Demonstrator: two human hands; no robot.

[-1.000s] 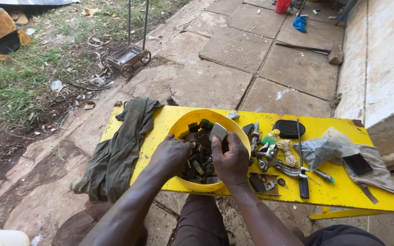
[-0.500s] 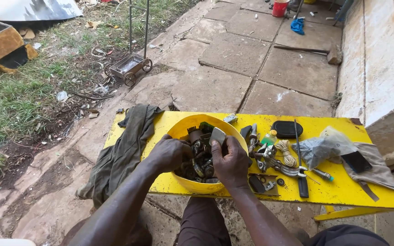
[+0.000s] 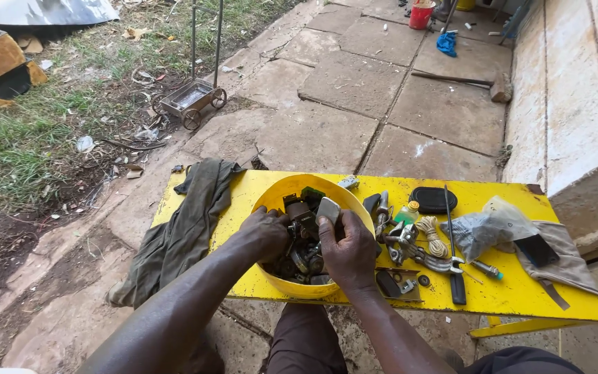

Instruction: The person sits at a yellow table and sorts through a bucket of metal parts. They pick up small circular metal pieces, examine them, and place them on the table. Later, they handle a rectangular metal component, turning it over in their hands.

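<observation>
A yellow bowl (image 3: 279, 195) full of dark metal parts stands on a low yellow table (image 3: 506, 291). Both my hands reach into it. My left hand (image 3: 264, 232) is down among the parts on the bowl's left side, fingers curled over them. My right hand (image 3: 349, 251) grips a small grey rectangular piece (image 3: 327, 208) held just above the heap. What my left fingers hold, if anything, is hidden.
An olive cloth (image 3: 188, 221) hangs over the table's left end. Right of the bowl lie pliers (image 3: 427, 260), a coil of cord (image 3: 432, 234), a black oval case (image 3: 432, 199), a plastic bag (image 3: 487, 228) and a grey rag (image 3: 562, 256). A small wheeled metal cart (image 3: 189, 100) stands on the paving beyond.
The view has shifted slightly. Both hands stay in the bowl, with the right hand still holding the grey piece.
</observation>
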